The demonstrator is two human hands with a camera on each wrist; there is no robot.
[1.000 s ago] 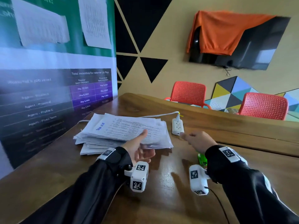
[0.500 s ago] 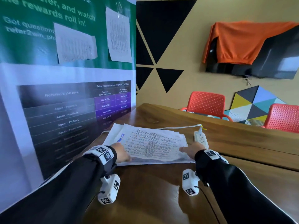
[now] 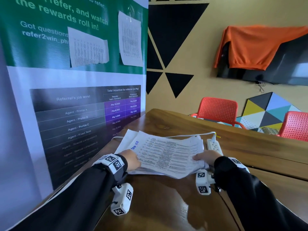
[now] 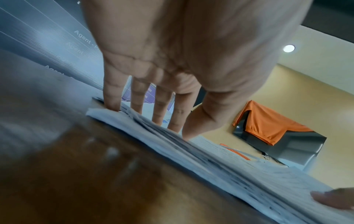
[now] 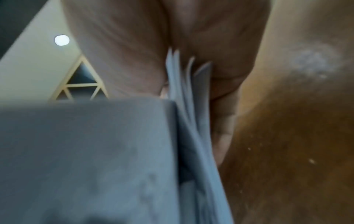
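Observation:
A thick stack of printed papers (image 3: 166, 154) lies on the wooden table (image 3: 166, 205). My left hand (image 3: 131, 160) is at the stack's near left corner. In the left wrist view its fingers (image 4: 113, 94) are straight, their tips against the stack's (image 4: 210, 159) left edge, thumb resting on the top sheet. My right hand (image 3: 206, 158) grips the near right corner. The right wrist view shows several sheets (image 5: 191, 121) pinched between the thumb and the fingers below. Both fingertips are partly hidden by paper.
A white power strip (image 3: 214, 145) with a plugged cable lies just right of the stack. A tall printed banner (image 3: 75, 97) stands along the table's left edge. Two red chairs (image 3: 218, 110) stand behind the table. An orange cloth (image 3: 260, 47) hangs over a wall screen.
Both hands have moved from in front of the stack onto its near corners; the right hand has taken hold of the right corner. The head view has tilted upward.

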